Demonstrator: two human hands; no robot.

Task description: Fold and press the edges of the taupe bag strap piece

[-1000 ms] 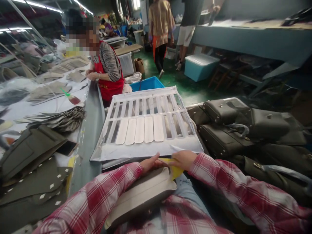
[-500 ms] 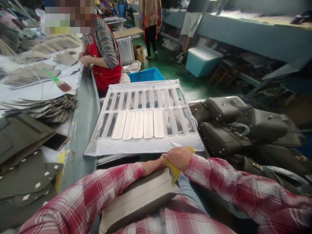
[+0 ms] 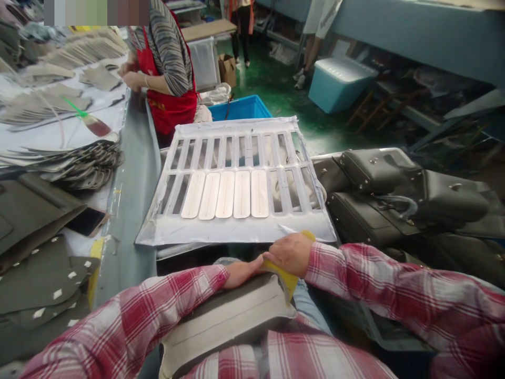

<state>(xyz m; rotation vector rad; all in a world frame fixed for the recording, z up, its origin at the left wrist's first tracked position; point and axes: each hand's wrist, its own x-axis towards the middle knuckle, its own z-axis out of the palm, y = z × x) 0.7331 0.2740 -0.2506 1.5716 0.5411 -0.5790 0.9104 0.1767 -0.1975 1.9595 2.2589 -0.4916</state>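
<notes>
A grey bag body [image 3: 229, 318] lies tilted across my lap, its long pale panel marked by a dark line along the middle. My left hand [image 3: 241, 272] grips its far edge, with the fingers partly hidden. Meeting it at the bag's right end, my right hand [image 3: 291, 253] is closed on a thin yellow sheet [image 3: 290, 281], which hangs down over the bag's corner. Just beyond my hands, a white slotted rack [image 3: 236, 230] carries several pale rounded strips [image 3: 226, 195] side by side in its near row.
Dark grey handbags [image 3: 374, 210] are piled at my right. To the left, a table edge [image 3: 136, 184] runs alongside, with leather pieces [image 3: 43, 284], a phone [image 3: 87, 220] and a green-tipped bottle [image 3: 92, 123]. A co-worker in a red apron [image 3: 169, 110] stands beyond, near a blue bin [image 3: 242, 108].
The view has tilted down slightly, so the background sits higher. Both hands keep their places at the bag's right end, and the yellow sheet has shifted only slightly.
</notes>
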